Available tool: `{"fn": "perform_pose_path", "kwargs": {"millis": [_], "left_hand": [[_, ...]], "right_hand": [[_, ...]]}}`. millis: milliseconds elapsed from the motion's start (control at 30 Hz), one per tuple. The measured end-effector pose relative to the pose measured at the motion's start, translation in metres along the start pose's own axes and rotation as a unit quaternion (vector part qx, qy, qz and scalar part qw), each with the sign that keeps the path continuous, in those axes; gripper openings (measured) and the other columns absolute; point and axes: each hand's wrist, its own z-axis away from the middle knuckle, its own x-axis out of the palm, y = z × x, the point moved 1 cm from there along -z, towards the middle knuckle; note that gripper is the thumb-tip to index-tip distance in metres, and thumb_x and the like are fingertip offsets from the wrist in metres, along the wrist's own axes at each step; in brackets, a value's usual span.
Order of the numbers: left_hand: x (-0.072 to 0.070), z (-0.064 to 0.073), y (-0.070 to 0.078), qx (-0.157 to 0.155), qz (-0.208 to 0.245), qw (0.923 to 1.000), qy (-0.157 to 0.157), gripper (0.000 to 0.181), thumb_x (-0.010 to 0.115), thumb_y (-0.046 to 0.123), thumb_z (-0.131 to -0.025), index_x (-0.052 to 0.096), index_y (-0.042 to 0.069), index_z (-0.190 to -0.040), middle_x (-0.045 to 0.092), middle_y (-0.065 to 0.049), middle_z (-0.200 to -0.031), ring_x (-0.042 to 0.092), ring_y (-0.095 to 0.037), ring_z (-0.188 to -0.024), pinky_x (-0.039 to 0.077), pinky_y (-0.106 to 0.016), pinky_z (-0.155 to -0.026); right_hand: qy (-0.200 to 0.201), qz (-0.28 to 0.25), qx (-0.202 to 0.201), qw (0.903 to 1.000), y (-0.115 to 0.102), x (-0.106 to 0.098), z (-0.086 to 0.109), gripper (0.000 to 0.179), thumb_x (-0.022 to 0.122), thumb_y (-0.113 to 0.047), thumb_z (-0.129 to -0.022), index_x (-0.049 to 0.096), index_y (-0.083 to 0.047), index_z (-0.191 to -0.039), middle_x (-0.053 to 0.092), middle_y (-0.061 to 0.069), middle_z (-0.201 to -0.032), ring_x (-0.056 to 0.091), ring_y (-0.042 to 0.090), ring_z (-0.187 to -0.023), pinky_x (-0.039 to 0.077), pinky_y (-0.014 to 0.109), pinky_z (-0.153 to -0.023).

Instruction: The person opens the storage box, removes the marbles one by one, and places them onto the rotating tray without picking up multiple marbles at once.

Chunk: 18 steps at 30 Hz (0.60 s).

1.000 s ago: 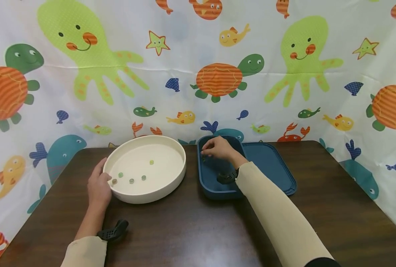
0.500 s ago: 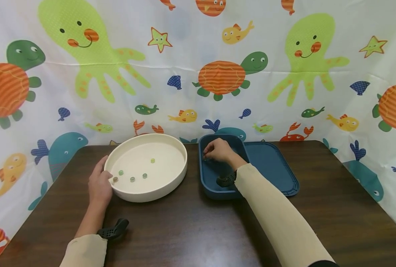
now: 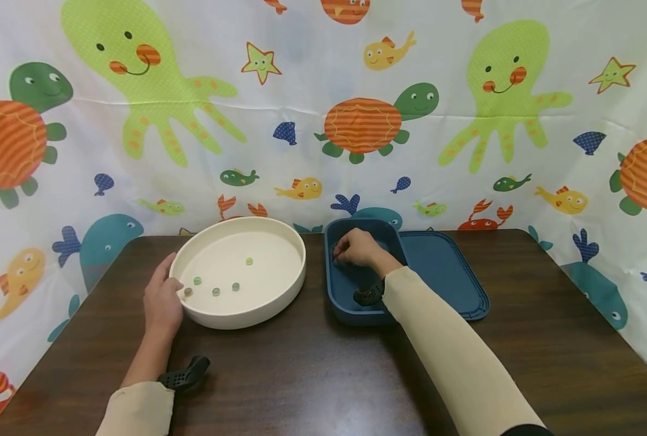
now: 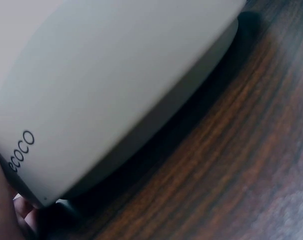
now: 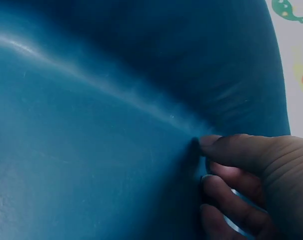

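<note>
At the left stands a round cream tray, its side printed with dark letters in the left wrist view. My left hand grips its near-left rim, the thumb over the edge and the fingers around the outside. Several small translucent discs, greenish and brownish, lie in the tray's near half. My right hand reaches into a deep blue bin, thumb and fingers curled together low near its far-left inner corner. In the right wrist view its thumb meets the bin's surface; I cannot tell whether anything sits between the fingertips.
A flat blue lid lies right beside the bin. Both containers stand toward the back of the dark wood table. A white curtain with sea animals hangs right behind the table.
My right fingers have lowered slightly inside the bin; a small greenish thing seen by the fingertips a second ago no longer shows. My left hand and the tray stay put. The head view shifts slightly.
</note>
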Motion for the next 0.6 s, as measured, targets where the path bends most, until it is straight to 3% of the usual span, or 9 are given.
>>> {"fn": "perform_pose_path", "kwargs": {"millis": [367,600], "left_hand": [[0.001,-0.003,-0.002,0.003,0.002,1.0,-0.002,0.068,0.025,0.012,-0.095,0.024,0.022,-0.163,0.025,-0.002,-0.169,0.024,-0.031,-0.157,0.021,-0.053,-0.127],[-0.001,-0.006,-0.002,0.006,0.004,1.0,-0.006,0.068,0.025,0.012,-0.095,0.022,0.021,-0.163,0.023,-0.002,-0.17,0.022,-0.031,-0.157,0.021,-0.053,-0.127]], "right_hand": [[0.01,-0.025,0.006,0.9996,0.0,-0.014,0.003,0.016,0.072,-0.017,-0.092,0.079,-0.008,-0.103,0.077,0.007,-0.098,0.067,0.016,-0.082,0.057,0.028,-0.073],[0.017,-0.09,0.004,0.9958,-0.015,-0.033,0.009,0.018,0.072,-0.021,-0.093,0.078,-0.01,-0.106,0.074,0.006,-0.096,0.064,0.018,-0.085,0.059,0.035,-0.078]]}}
